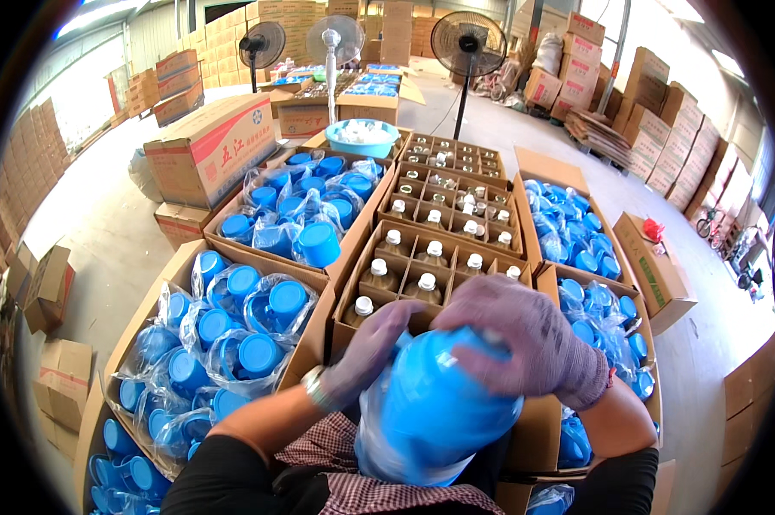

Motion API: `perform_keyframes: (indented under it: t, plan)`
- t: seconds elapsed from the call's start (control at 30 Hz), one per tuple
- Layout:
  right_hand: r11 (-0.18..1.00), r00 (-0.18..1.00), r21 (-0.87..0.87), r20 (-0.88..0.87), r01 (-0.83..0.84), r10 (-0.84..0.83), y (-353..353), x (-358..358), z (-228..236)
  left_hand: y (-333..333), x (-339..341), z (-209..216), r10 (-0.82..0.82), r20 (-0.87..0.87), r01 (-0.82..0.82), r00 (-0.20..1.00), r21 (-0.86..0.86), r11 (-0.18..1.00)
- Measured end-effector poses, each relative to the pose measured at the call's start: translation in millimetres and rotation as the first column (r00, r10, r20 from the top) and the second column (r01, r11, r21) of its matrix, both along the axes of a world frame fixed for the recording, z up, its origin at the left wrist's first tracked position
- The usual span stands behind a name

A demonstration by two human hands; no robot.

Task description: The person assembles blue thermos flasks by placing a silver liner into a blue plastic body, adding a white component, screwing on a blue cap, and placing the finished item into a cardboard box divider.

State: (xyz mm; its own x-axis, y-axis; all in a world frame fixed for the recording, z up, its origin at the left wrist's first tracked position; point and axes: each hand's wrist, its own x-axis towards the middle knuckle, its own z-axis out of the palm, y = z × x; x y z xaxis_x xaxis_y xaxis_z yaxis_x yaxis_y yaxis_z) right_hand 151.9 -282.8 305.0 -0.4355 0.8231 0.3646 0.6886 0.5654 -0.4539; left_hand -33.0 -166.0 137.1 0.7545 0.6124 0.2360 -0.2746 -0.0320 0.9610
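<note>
A large blue plastic jug (447, 412), smeared by motion, is tilted close against my body with clear plastic film around its lower part. My right hand (516, 339), in a grey-purple knit glove, curls over its upper end, the thumb on the near side. Against the jug's left side rests my left hand (366, 356), gloved alike, its fingers slanting up and its thumb hidden. Just beyond both hands stands a divided carton (343, 330) of bottles with white caps (427, 281).
Open cartons of blue jugs in clear bags flank me at left (254, 356) and right (585, 249). More divided cartons (456, 184) stand ahead, beside a light-blue basin (363, 148) of white pieces. Farther back are three standing fans (468, 45) and stacked boxes (580, 64).
</note>
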Motion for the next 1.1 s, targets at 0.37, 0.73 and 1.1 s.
perform_keyframes:
  t: [0.37, 0.73, 1.1]
  plan:
    - [0.996, 0.896, 0.002, 0.438, -0.088, 0.078, -51.7, -57.3, 43.0, -9.5, -60.5, 5.1, -0.796, 0.284, 0.845, 0.534, -0.187, 0.500]
    - [0.994, 0.900, 0.069, 0.424, 0.079, -0.101, -80.7, -45.5, 46.0, -48.9, -61.7, 5.8, -0.664, 0.106, 0.672, 0.740, -0.164, 0.722]
    - [0.910, 0.855, 0.167, 0.313, 0.380, -0.415, -94.0, -28.2, 0.7, -78.2, -53.8, -6.7, -0.508, 0.055, 0.510, 0.859, -0.145, 0.848]
